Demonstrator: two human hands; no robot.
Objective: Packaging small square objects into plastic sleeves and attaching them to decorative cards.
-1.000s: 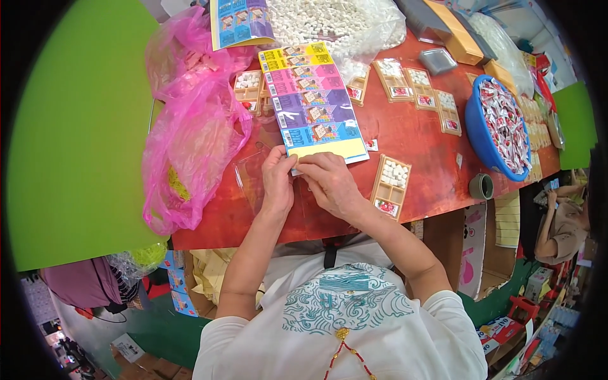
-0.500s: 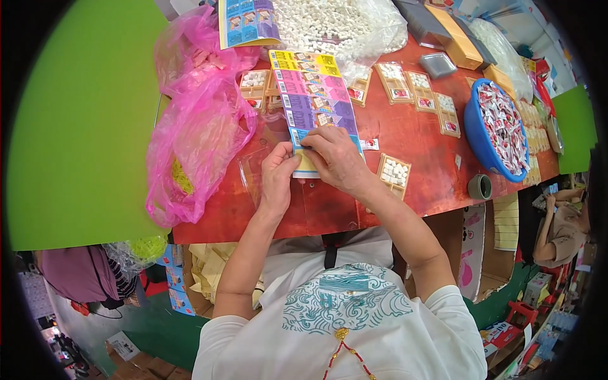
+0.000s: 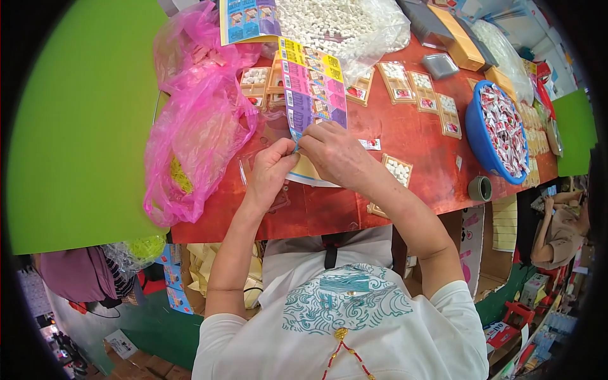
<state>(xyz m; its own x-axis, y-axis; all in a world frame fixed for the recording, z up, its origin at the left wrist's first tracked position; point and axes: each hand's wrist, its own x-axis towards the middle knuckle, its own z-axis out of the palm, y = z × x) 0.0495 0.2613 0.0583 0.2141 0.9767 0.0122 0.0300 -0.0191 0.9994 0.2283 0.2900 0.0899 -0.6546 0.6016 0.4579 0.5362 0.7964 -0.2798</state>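
Observation:
A sheet of colourful printed stickers (image 3: 316, 95), banded yellow, pink, purple and blue, lies slanted in front of me. My left hand (image 3: 271, 170) pinches its left edge near the lower end, thumb and fingertips closed. Just right of it, my right hand (image 3: 332, 152) has its fingers bent and pressed together on the sheet's lower blue band, which curls up between the two hands. Below them shows a bare pale-yellow strip of backing (image 3: 308, 168). By my right wrist are a tray of white pieces (image 3: 399, 170) and a small red-and-white packet (image 3: 370, 144).
Another sticker sheet (image 3: 250, 22) lies farther off beside a heap of small white pieces (image 3: 342, 25). A pink plastic bag (image 3: 196, 136) spreads at left. At right stand a blue basin (image 3: 476, 136) of packets and a small cup (image 3: 479, 188). Several filled trays (image 3: 425, 92) lie beyond my hands.
The sheet has tilted and bent at its lower end, and its blue band is now lifted and curled. More yellow backing shows. My left hand has shifted slightly left and down.

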